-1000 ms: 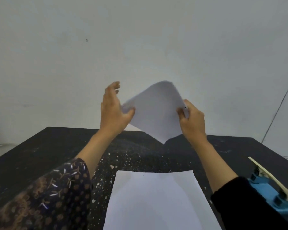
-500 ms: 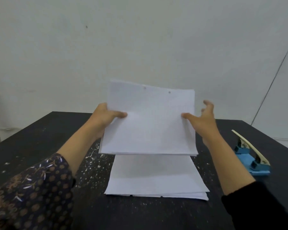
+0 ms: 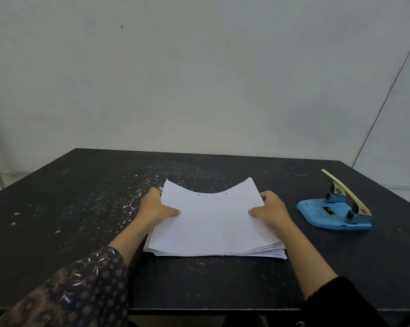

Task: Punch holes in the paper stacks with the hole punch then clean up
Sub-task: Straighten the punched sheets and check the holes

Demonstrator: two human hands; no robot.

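A stack of white paper [image 3: 213, 227] lies in the middle of the black table [image 3: 57, 208]. Its top sheets show two punched holes near the far edge, and that edge curves upward at both corners. My left hand [image 3: 155, 208] grips the stack's left side, thumb on top. My right hand [image 3: 271, 212] grips the right side the same way. A blue hole punch [image 3: 333, 212] with a cream lever raised stands on the table to the right of the paper, apart from my right hand.
White paper bits [image 3: 128, 204] are scattered over the table left of and behind the stack. A pale wall [image 3: 199, 79] rises behind the table's far edge. The table's near edge runs just below my forearms.
The punched sheets I held up in the air have come down onto the lower stack. Both hands moved down with them and now hold the combined stack on the table.
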